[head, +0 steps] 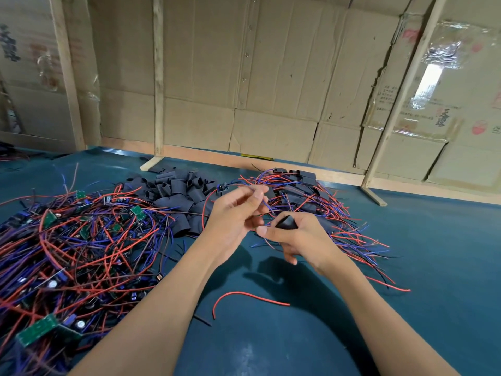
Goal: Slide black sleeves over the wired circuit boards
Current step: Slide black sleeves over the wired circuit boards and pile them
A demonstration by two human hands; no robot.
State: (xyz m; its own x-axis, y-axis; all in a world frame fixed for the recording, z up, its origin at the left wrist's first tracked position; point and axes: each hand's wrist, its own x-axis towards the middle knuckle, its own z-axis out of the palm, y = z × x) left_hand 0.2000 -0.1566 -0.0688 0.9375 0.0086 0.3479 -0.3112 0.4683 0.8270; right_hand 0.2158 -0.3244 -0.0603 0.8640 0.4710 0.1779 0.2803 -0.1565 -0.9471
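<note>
Above the blue worktop (298, 348), the left hand (235, 215) kept a narrow grip, fingers pinching thin red and blue wires (260, 195) that ran up to a small circuit board (223, 186) dangling just beyond its fingertips. The right hand (295, 237) gripped one black sleeve (286, 222) between thumb and fingers, close beside the left. A heap of loose sleeves (179, 196) lay behind, unsleeved wired boards (67, 245) to the left, and sleeved ones (306, 191) to the right.
</note>
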